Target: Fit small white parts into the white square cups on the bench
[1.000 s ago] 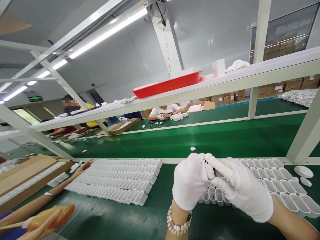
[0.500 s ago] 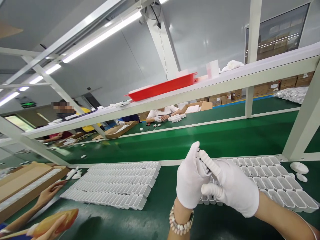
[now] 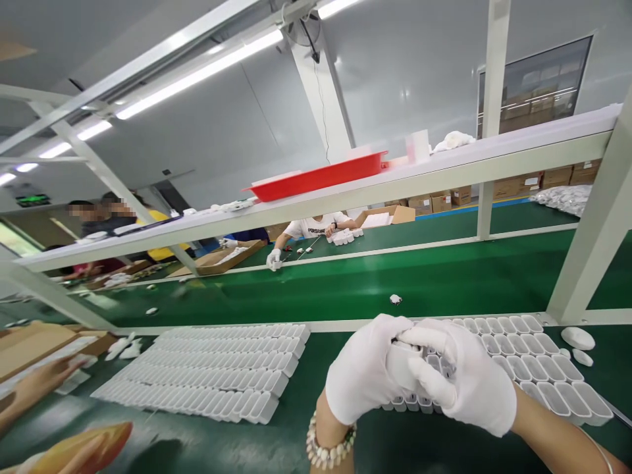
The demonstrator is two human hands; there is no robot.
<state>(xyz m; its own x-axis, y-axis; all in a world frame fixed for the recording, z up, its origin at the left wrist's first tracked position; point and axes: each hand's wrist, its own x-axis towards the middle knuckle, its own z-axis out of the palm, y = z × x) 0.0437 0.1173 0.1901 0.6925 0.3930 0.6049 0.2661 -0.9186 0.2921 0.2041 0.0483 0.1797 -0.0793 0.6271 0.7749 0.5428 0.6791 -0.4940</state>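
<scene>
Both hands wear white gloves and meet over the right-hand block of cups. My left hand [image 3: 363, 368], with a beaded bracelet at its wrist, is closed around a small white part [image 3: 402, 364]. From the right, my right hand [image 3: 469, 375] has its fingers bent against the same part, thumb below and fingertips above. The gloves hide much of the part. White open cups [image 3: 557, 368] stand in rows behind and right of my hands. A larger block of white cups [image 3: 212, 372] covers the green table to the left.
A green conveyor [image 3: 345, 283] runs behind the cups, carrying a small white piece [image 3: 395, 299]. Above it, a shelf [image 3: 444, 164] holds a red tray [image 3: 320, 176]. Another person's hands are at lower left, beside a cardboard box [image 3: 44, 349].
My hands have drawn closer around the white part. A small white piece now shows on the conveyor beyond them. The person across has stretched a gloved hand toward the conveyor.
</scene>
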